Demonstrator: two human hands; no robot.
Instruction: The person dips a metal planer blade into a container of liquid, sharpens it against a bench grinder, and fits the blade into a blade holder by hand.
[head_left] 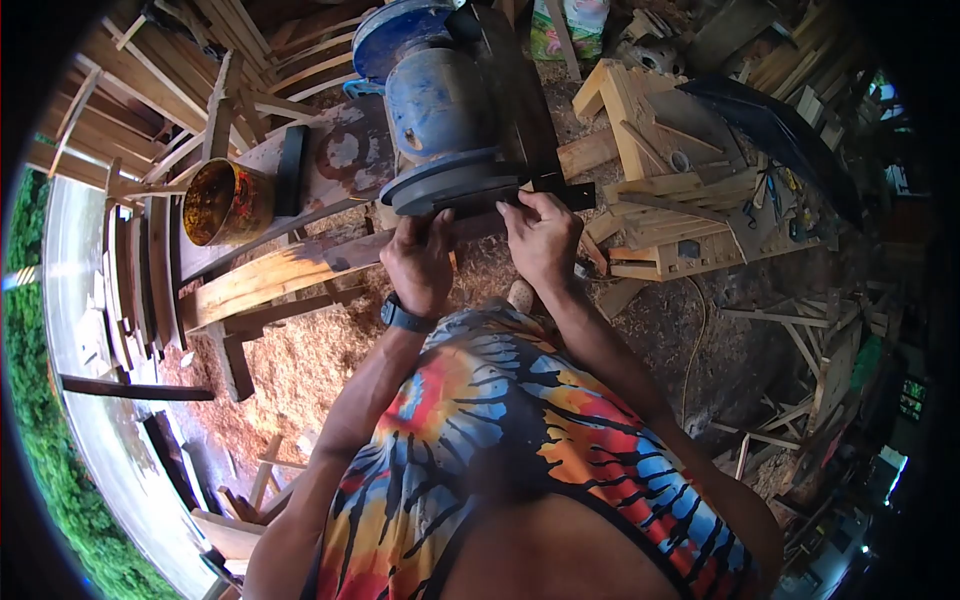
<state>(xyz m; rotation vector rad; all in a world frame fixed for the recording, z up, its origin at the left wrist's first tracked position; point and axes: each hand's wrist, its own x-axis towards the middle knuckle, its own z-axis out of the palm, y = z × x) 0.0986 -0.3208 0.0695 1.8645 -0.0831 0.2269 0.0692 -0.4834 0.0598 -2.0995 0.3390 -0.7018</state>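
Note:
A blue bench grinder (pixel 440 100) with worn paint stands on a wooden stand in front of me, its grey grinding wheel (pixel 430 187) facing my hands. Against the near face of the wheel lies a thin dark flat strip (pixel 478 200), metal by its look. My left hand (pixel 418 262), with a watch on the wrist, pinches the strip's left end. Thumb and fingers of my right hand (pixel 543 238) are closed at its right end. Both hands are right at the wheel, and the fingers partly cover the strip's ends.
A rusty, stained can (pixel 228 203) and a dark block (pixel 291 170) sit on the board to the left. Stacked timber (pixel 690 205) lies right, with small tools (pixel 770 190) on it. Wood shavings (pixel 300 350) cover the ground. A cord (pixel 700 330) runs along the floor.

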